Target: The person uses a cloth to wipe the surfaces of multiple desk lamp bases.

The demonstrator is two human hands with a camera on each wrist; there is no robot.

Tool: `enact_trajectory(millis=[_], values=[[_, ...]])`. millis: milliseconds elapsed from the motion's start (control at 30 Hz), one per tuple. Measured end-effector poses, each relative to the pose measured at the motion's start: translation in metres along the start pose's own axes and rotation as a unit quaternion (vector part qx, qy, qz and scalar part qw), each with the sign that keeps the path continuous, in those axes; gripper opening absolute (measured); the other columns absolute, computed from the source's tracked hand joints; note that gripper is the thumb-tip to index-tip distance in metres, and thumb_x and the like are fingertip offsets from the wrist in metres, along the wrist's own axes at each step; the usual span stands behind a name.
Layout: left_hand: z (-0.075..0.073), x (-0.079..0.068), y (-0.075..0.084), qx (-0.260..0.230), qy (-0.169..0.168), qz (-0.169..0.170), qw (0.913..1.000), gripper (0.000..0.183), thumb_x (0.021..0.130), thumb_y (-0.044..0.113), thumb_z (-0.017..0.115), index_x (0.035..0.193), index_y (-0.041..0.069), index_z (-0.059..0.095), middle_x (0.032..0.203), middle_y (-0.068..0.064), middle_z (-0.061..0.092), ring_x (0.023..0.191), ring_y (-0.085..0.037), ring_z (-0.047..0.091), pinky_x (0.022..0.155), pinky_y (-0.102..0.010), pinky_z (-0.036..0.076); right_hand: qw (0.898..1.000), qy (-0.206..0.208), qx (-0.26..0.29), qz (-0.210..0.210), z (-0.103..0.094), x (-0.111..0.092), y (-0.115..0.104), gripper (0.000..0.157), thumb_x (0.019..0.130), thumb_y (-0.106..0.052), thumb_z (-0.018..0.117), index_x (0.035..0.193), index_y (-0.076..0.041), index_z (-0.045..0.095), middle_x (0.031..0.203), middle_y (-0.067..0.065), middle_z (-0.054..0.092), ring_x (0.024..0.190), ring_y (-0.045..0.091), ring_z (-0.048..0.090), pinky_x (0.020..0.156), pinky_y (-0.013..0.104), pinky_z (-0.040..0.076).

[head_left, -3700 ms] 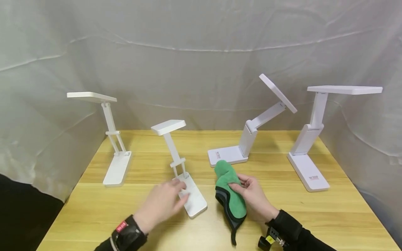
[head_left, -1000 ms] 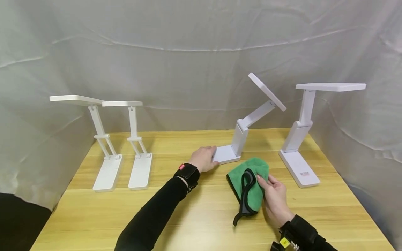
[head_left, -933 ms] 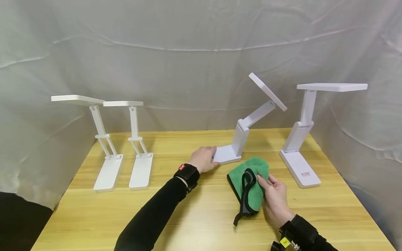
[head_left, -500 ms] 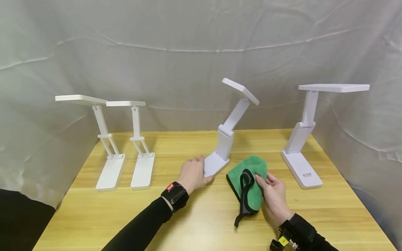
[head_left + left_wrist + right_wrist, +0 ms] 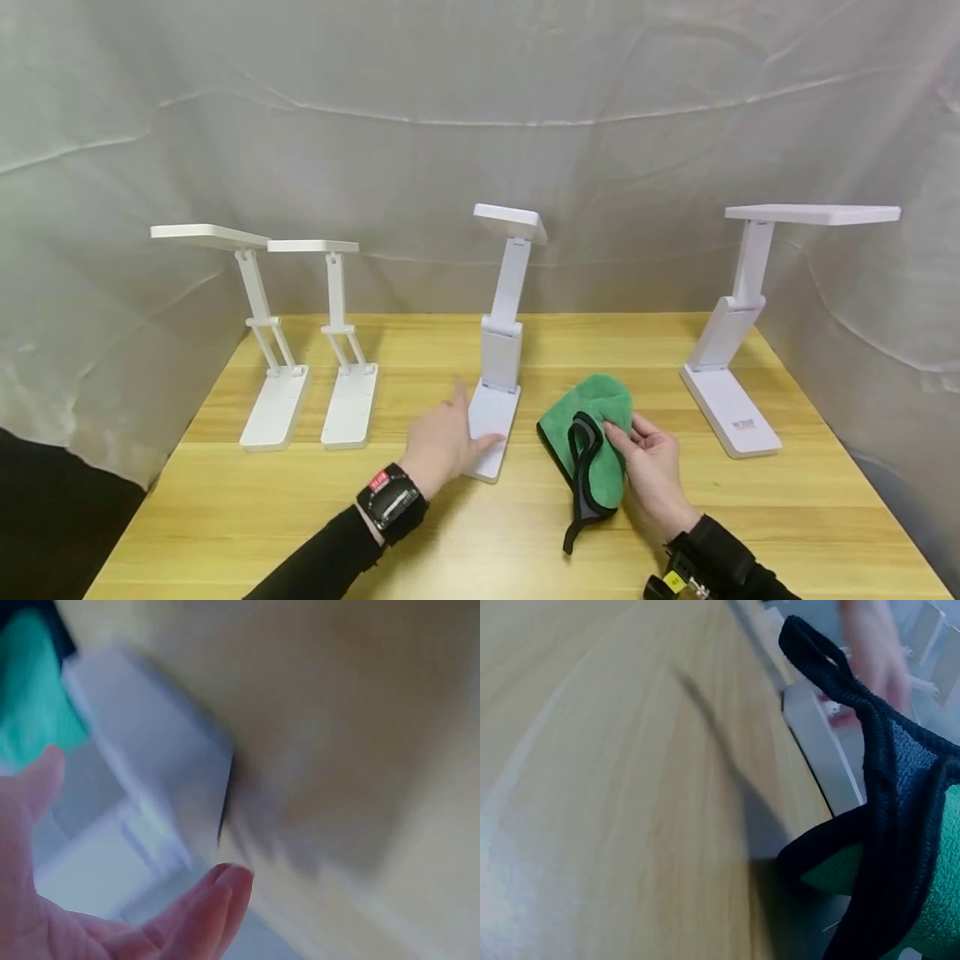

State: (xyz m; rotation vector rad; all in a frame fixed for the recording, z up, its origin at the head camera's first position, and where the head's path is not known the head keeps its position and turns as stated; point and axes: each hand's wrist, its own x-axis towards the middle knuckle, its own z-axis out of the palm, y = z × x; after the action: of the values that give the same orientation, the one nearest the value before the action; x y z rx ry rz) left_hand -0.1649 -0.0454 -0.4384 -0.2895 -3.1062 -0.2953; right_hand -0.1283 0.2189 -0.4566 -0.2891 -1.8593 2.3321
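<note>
A white folding desk lamp [image 5: 492, 417] stands in the middle of the table, its base pointing toward me. My left hand [image 5: 441, 439] is at the left side of this base, thumb stretched over it and fingers spread. In the left wrist view, blurred, the thumb and fingers [image 5: 214, 907] are apart with the lamp base [image 5: 157, 742] just beyond them. My right hand [image 5: 654, 467] pinches a green cloth [image 5: 592, 400] with grey backing, black edging and a hanging loop. In the right wrist view the cloth's black edge [image 5: 881, 780] hides my fingers.
Two more white desk lamps stand side by side at the left, the outer one [image 5: 276, 408] and the inner one [image 5: 351, 404]. Another desk lamp [image 5: 731, 408] stands at the right. Grey sheeting [image 5: 480, 150] hangs behind the wooden table [image 5: 795, 533].
Earlier, the inner left lamp went from near the centre to beside the outer one. Since then my left hand has drawn the middle lamp left and nearer, turning it, and its fingers have spread.
</note>
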Motion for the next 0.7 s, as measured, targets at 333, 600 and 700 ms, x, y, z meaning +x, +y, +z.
enact_trajectory(millis=[333, 600, 700], values=[[-0.055, 0.086, -0.001, -0.424, 0.009, 0.094, 0.9007, 0.075, 0.087, 0.056, 0.057, 0.142, 0.009, 0.037, 0.130, -0.011, 0.054, 0.113, -0.023, 0.054, 0.094, -0.043, 0.047, 0.962, -0.110, -0.143, -0.203, 0.027, -0.003, 0.005, 0.034, 0.084, 0.002, 0.067, 0.117, 0.006, 0.062, 0.105, 0.015, 0.069, 0.089, 0.013, 0.066, 0.072, 0.022, 0.055], [-0.057, 0.094, 0.002, -0.426, 0.014, 0.096, 0.8994, 0.042, 0.091, 0.049, 0.057, 0.105, 0.010, 0.065, 0.099, -0.004, 0.068, 0.088, -0.016, 0.062, 0.077, -0.034, 0.052, 0.869, -0.181, -0.273, -0.371, 0.062, 0.004, 0.012, 0.042, 0.081, 0.004, 0.069, 0.122, 0.001, 0.061, 0.114, 0.017, 0.066, 0.098, 0.023, 0.064, 0.082, 0.029, 0.054], [-0.057, 0.082, 0.002, -0.421, 0.000, 0.106, 0.9007, 0.043, 0.092, 0.049, 0.054, 0.105, 0.010, 0.066, 0.099, -0.005, 0.069, 0.087, -0.015, 0.064, 0.075, -0.033, 0.054, 0.823, -0.230, -0.357, -0.377, 0.072, 0.005, 0.016, 0.046, 0.081, -0.001, 0.069, 0.126, -0.001, 0.058, 0.121, 0.014, 0.063, 0.109, 0.024, 0.060, 0.091, 0.039, 0.050]])
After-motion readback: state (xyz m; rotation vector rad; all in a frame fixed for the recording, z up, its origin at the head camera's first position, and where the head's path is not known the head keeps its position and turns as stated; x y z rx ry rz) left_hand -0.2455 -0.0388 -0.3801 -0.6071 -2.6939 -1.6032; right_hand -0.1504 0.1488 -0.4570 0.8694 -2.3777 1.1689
